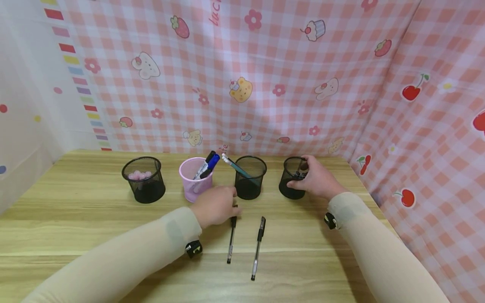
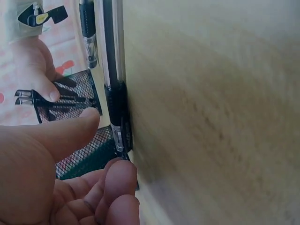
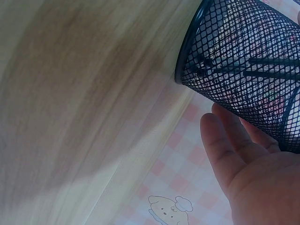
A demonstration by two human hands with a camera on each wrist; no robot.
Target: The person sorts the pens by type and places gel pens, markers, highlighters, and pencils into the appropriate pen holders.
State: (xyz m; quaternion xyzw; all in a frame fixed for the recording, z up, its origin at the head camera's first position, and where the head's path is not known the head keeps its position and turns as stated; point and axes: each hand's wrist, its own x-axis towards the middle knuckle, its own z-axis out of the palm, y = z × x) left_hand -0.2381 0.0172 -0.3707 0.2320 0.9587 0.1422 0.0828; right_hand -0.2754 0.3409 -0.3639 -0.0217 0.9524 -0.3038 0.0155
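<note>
My left hand (image 1: 215, 207) is at the capped end of a clear-barrelled black pen (image 1: 232, 240) lying on the table. In the left wrist view, the fingertips (image 2: 121, 176) are right at the cap of that pen (image 2: 116, 101), and the thumb stands apart from them. A second black pen (image 1: 257, 250) lies just to the right. My right hand (image 1: 322, 179) holds a black mesh pen cup (image 1: 289, 189) at the right, thumb in front and fingers round the far side. Dark pens (image 2: 70, 99) stand inside this cup.
Along the back stand a black mesh cup (image 1: 149, 191) with pink-topped items, a pink cup (image 1: 193, 191) with markers (image 1: 206, 166), and another black mesh cup (image 1: 248, 189) holding teal pencils (image 1: 238, 167). A pink checked curtain (image 1: 242, 54) hangs behind the wooden table (image 1: 75, 219).
</note>
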